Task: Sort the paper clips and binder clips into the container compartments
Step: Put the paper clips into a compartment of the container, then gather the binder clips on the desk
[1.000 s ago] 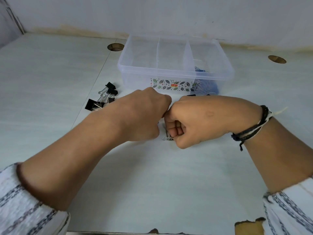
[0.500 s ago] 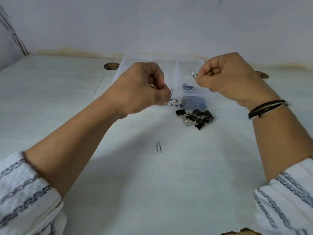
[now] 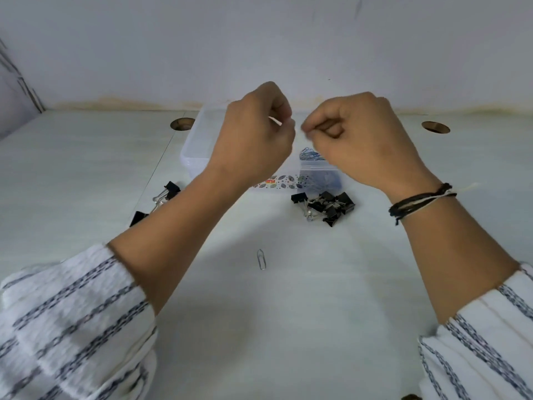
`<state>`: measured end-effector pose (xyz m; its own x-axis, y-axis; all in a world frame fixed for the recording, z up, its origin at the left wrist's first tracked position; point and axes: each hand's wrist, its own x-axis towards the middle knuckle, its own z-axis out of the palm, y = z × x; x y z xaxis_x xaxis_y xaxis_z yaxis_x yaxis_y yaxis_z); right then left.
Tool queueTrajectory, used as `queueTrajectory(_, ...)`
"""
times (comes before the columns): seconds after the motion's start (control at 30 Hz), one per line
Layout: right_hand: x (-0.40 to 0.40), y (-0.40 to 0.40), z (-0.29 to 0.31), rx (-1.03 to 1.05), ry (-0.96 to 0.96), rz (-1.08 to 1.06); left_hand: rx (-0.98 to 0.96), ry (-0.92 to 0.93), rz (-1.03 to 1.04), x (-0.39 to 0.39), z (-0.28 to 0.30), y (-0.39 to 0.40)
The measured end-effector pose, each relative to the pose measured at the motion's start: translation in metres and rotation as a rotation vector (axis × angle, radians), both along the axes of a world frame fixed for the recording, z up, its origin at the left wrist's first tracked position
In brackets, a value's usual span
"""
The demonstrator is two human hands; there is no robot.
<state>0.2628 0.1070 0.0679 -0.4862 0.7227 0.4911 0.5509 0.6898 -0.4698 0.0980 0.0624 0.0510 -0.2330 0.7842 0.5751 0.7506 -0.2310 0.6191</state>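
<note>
A clear plastic container (image 3: 194, 153) stands at the back of the table, mostly hidden behind my hands. Blue paper clips (image 3: 311, 155) lie in its right compartment. My left hand (image 3: 253, 137) and my right hand (image 3: 363, 142) hover above the container, close together, each pinched shut; the paper clip in each pinch is barely visible through blur. A pile of black binder clips (image 3: 327, 206) lies just in front of the container on the right. More black binder clips (image 3: 167, 192) lie to the left, partly under my left forearm. One silver paper clip (image 3: 261, 258) lies alone, nearer to me.
The white table has two round cable holes, one at the back left (image 3: 182, 123) and one at the back right (image 3: 435, 127). A white wall rises directly behind the container. A seam in the tabletop (image 3: 155, 174) runs along the left.
Both hands rose from the table, where they were pinching together, to above the container. The right hand then moved left toward the left hand. One silver clip stayed on the table.
</note>
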Motion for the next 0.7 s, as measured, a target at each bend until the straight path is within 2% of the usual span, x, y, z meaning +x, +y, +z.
queueTrajectory(0.07, -0.007, -0.021, 0.004, -0.180, -0.143, 0.238, 0.006, -0.032, 0.026, -0.013, -0.005, -0.019)
queueTrajectory(0.13, -0.015, -0.038, 0.000, -0.295, -0.386, 0.431, -0.017, -0.056, 0.042, -0.027, -0.012, -0.034)
queueTrajectory(0.2, -0.025, -0.049, -0.012, -0.301, -0.615, 0.531, -0.046, -0.076, 0.050, -0.040, -0.018, -0.043)
queueTrajectory(0.27, -0.033, -0.056, -0.025, -0.292, -0.733, 0.562, -0.066, -0.093, 0.071, -0.050, -0.022, -0.047)
queueTrajectory(0.53, -0.044, -0.063, -0.035, -0.243, -0.847, 0.518, -0.091, -0.157, 0.092, -0.068, -0.028, -0.049)
queueTrajectory(0.7, -0.042, -0.066, -0.036, -0.297, -0.895, 0.488, -0.120, -0.128, 0.071, -0.066, -0.029, -0.050)
